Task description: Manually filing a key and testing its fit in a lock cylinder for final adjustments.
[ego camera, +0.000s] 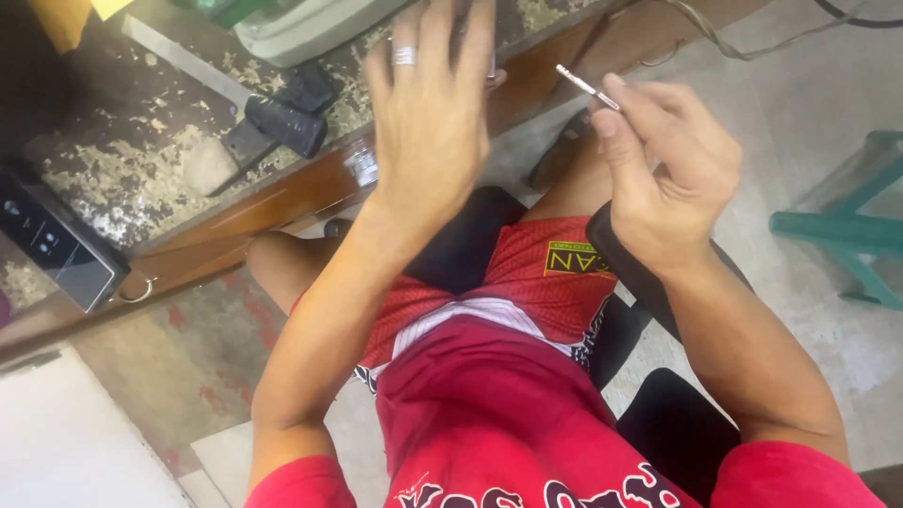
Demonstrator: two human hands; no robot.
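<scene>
A worn wooden workbench [141,160] with flaking paint is running across the upper left, and the person is sitting beside it in a red shirt and red shorts [527,273]. A teal stool [847,230] is standing on the floor at the right edge. On the bench, a pale greenish container [301,33] is lying at the top edge; what it is holding cannot be made out. A dark flat device [56,245] is resting at the bench's left edge, and a black-handled tool [282,122] is lying near the middle, beside a metal strip [179,56].

The left hand [428,103] is reaching up over the bench edge, back toward the camera, a ring [404,55] on one finger; its fingers are lying close together, and whether they are gripping anything beyond them cannot be told. The right hand [668,165] is raised just beside it, thumb and forefinger pinching a thin metal pin [585,87], which is pointing up and left, in the air above the knees.
</scene>
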